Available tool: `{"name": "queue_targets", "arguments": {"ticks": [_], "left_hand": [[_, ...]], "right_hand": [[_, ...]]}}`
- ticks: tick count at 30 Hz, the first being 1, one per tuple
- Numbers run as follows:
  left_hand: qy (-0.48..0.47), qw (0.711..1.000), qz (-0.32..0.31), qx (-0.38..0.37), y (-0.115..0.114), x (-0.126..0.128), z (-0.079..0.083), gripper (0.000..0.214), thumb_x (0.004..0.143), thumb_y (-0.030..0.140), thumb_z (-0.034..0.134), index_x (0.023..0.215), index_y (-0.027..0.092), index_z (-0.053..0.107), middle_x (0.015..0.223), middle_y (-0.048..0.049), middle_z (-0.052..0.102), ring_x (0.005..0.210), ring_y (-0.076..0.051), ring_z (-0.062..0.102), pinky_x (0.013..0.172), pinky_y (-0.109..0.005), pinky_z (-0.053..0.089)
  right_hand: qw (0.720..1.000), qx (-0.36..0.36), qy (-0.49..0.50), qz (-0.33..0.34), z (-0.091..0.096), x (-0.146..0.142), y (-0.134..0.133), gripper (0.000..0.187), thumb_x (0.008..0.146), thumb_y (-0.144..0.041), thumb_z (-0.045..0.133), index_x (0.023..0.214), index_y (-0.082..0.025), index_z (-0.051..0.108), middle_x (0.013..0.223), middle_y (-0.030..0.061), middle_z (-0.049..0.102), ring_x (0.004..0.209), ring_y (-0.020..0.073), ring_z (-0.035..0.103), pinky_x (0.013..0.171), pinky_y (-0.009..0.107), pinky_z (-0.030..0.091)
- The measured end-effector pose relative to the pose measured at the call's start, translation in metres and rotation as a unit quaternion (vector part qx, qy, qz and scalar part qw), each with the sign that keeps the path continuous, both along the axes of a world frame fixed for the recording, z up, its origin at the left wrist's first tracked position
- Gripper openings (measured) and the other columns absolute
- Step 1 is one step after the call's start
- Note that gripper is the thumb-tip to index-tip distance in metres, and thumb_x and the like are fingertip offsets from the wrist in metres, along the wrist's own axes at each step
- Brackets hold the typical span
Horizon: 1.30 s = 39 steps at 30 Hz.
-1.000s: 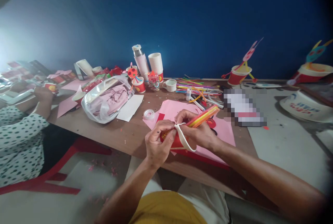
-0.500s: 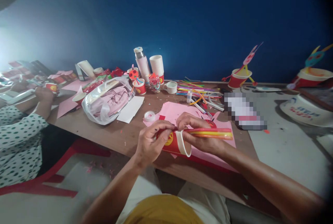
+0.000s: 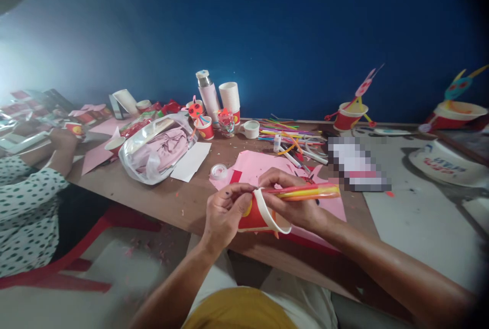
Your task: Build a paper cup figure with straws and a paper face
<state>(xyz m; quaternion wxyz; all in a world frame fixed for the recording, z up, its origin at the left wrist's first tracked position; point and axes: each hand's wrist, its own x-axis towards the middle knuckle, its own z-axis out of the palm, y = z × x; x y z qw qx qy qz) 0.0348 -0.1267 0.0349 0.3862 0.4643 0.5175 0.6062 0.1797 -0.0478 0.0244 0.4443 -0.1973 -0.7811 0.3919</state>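
Observation:
My left hand point(image 3: 223, 212) is closed on the side of a red paper cup point(image 3: 256, 217) with a white rim, held on its side above the table's near edge. My right hand point(image 3: 292, 204) grips the cup's rim and a bundle of pink, yellow and orange straws point(image 3: 311, 192) that point right. Both hands meet at the cup's rim, over a pink paper sheet point(image 3: 260, 163).
A tape roll point(image 3: 218, 171), a white card point(image 3: 191, 161), a plastic bag with cloth point(image 3: 156, 148), a thermos point(image 3: 208, 96), stacked cups point(image 3: 231, 97) and loose straws point(image 3: 290, 133) crowd the brown table point(image 3: 171, 196). Another person in a dotted sleeve point(image 3: 26, 201) works at the left. Cup crafts point(image 3: 349, 115) stand at the back right.
The cup has turned so its open rim faces more toward me, and the straw bundle dropped from a raised slant to nearly level. Both hands stayed together on the cup.

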Motion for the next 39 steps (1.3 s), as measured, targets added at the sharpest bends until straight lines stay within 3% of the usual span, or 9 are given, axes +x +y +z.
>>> {"name": "queue_targets", "arguments": {"ticks": [6, 10, 17, 20, 24, 27, 31, 35, 39], "left_hand": [[-0.083, 0.994, -0.058, -0.037, 0.004, -0.003, -0.003, 0.019, 0.07, 0.026, 0.068, 0.085, 0.015, 0.067, 0.072, -0.0028, 0.067, 0.062, -0.011, 0.061, 0.058, -0.02, 0.049], [-0.102, 0.993, -0.048, -0.032, 0.005, -0.003, -0.01, 0.017, 0.07, 0.025, 0.068, 0.084, 0.015, 0.067, 0.07, -0.0024, 0.065, 0.056, -0.011, 0.059, 0.054, -0.022, 0.049], [-0.1, 0.991, 0.01, 0.083, 0.012, -0.003, -0.03, 0.005, 0.071, 0.022, 0.067, 0.075, 0.018, 0.068, 0.08, -0.0032, 0.065, 0.08, -0.014, 0.06, 0.077, -0.024, 0.047], [-0.094, 0.993, 0.008, 0.078, 0.013, -0.006, -0.037, 0.009, 0.075, 0.025, 0.063, 0.078, 0.017, 0.067, 0.083, -0.0044, 0.065, 0.082, -0.015, 0.06, 0.077, -0.025, 0.047], [-0.055, 0.996, -0.067, 0.031, 0.01, -0.008, -0.034, 0.042, 0.072, 0.039, 0.064, 0.107, 0.017, 0.06, 0.105, -0.0113, 0.062, 0.085, -0.021, 0.061, 0.071, -0.028, 0.049], [0.013, 0.997, -0.07, -0.031, 0.008, -0.006, -0.024, 0.055, 0.065, 0.03, 0.071, 0.115, 0.019, 0.053, 0.117, -0.0112, 0.056, 0.09, -0.021, 0.061, 0.07, -0.026, 0.05], [0.009, 0.995, -0.048, -0.082, 0.011, 0.0, -0.02, 0.038, 0.071, 0.025, 0.065, 0.107, 0.018, 0.056, 0.101, -0.0065, 0.063, 0.074, -0.014, 0.061, 0.062, -0.021, 0.047], [-0.046, 0.994, -0.042, -0.089, 0.015, -0.002, -0.026, 0.023, 0.075, 0.026, 0.06, 0.095, 0.016, 0.063, 0.077, -0.002, 0.066, 0.061, -0.01, 0.057, 0.058, -0.021, 0.044], [-0.052, 0.996, -0.007, -0.078, 0.018, -0.006, -0.031, 0.019, 0.074, 0.025, 0.059, 0.089, 0.016, 0.067, 0.07, -0.0007, 0.066, 0.06, -0.011, 0.057, 0.055, -0.021, 0.042]], "right_hand": [[0.997, -0.069, 0.011, 0.034, 0.004, -0.003, 0.001, 0.006, 0.079, -0.022, 0.058, 0.08, -0.018, 0.053, 0.076, 0.0002, 0.056, 0.067, 0.0105, 0.054, 0.059, 0.021, 0.044], [0.994, -0.095, 0.014, 0.051, 0.005, -0.003, 0.002, 0.009, 0.079, -0.023, 0.059, 0.084, -0.018, 0.054, 0.079, 0.0014, 0.057, 0.07, 0.0115, 0.055, 0.061, 0.022, 0.045], [0.998, -0.013, -0.019, 0.061, 0.007, 0.004, 0.006, 0.015, 0.079, -0.017, 0.056, 0.093, -0.018, 0.054, 0.09, 0.0036, 0.059, 0.085, 0.0149, 0.056, 0.076, 0.028, 0.045], [0.996, 0.007, -0.048, 0.077, 0.008, 0.004, 0.007, 0.009, 0.082, -0.017, 0.051, 0.09, -0.017, 0.055, 0.089, 0.0038, 0.06, 0.08, 0.0142, 0.056, 0.073, 0.027, 0.045], [0.994, 0.051, -0.093, 0.0, 0.006, 0.003, 0.009, 0.011, 0.084, -0.021, 0.046, 0.083, -0.017, 0.057, 0.082, 0.0037, 0.06, 0.075, 0.0142, 0.054, 0.069, 0.027, 0.042], [0.985, 0.085, -0.141, -0.061, 0.004, 0.0, 0.009, 0.013, 0.083, -0.023, 0.047, 0.078, -0.016, 0.057, 0.077, 0.0038, 0.06, 0.071, 0.0149, 0.053, 0.065, 0.027, 0.039], [0.98, 0.033, -0.172, -0.09, -0.001, -0.004, 0.008, 0.013, 0.082, -0.024, 0.048, 0.078, -0.017, 0.057, 0.074, 0.0019, 0.06, 0.066, 0.0133, 0.053, 0.06, 0.024, 0.037], [0.981, -0.04, -0.172, -0.075, -0.004, -0.005, 0.01, 0.014, 0.083, -0.027, 0.047, 0.078, -0.018, 0.057, 0.068, -0.0013, 0.061, 0.062, 0.0114, 0.054, 0.059, 0.023, 0.036], [0.983, -0.071, -0.154, -0.063, -0.008, -0.006, 0.011, 0.019, 0.084, -0.031, 0.047, 0.074, -0.017, 0.056, 0.064, -0.0019, 0.059, 0.059, 0.0104, 0.052, 0.057, 0.022, 0.035]]}}
